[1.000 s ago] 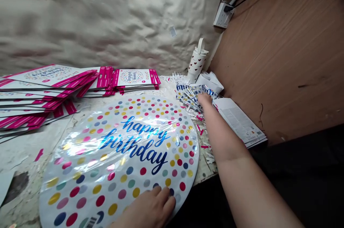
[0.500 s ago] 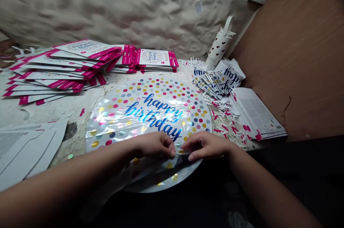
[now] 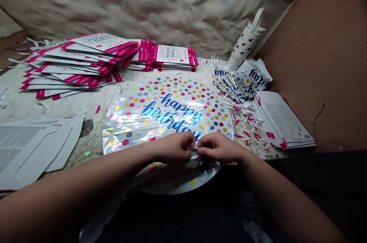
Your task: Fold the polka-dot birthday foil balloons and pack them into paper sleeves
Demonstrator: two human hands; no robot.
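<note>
A flat, round foil balloon (image 3: 134,120) with coloured dots and blue "happy birthday" lettering lies in front of me, its near part hanging past the table edge. My left hand (image 3: 177,147) pinches the foil below the lettering, finger and thumb pressed together. Close beside it, my right hand (image 3: 220,148) is also closed in a pinch on the same spot of the balloon. The fingertips of both hands almost meet, and they partly hide the foil between them.
Pink-edged printed cards (image 3: 86,63) are stacked at the back left, with another card pile (image 3: 174,57) behind the balloon. Folded foil pieces (image 3: 237,84), a heart-patterned tumbler (image 3: 243,46), paper scraps (image 3: 246,120) and cards (image 3: 286,120) lie right. White card sheets (image 3: 57,147) lie left.
My right hand's fingers have closed from apart into a pinch, and the two hands are closer together. The whole scene has shifted right and slightly up in view.
</note>
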